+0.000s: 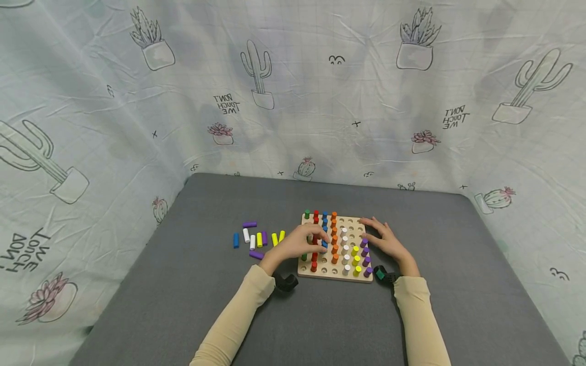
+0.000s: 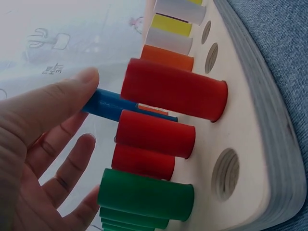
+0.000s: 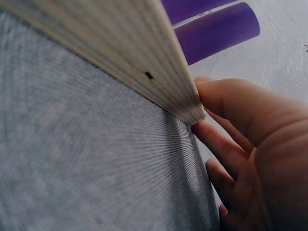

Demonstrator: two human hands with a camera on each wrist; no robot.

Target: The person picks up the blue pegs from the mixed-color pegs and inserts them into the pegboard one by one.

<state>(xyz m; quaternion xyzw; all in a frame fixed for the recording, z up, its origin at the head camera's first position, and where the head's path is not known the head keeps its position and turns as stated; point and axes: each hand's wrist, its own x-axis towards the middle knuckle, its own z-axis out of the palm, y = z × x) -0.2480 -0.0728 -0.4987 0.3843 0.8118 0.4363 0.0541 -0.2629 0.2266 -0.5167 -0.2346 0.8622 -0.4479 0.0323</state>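
My left hand pinches a blue peg between thumb and fingers, over the wooden pegboard. The peg's lower end hides behind red pegs in the left wrist view. Green pegs stand in the column beside the red ones. At the board's far right corner, my right hand rests with fingers spread; its thumb and index finger touch the wooden edge. Purple pegs stand along that side. Orange pegs, white pegs and yellow pegs fill other columns.
Left of the board, loose pegs lie on the grey table: a blue one, several yellow ones, white ones and purple ones. A cactus-print cloth hangs round the table. Dark wrist cameras sit below both hands.
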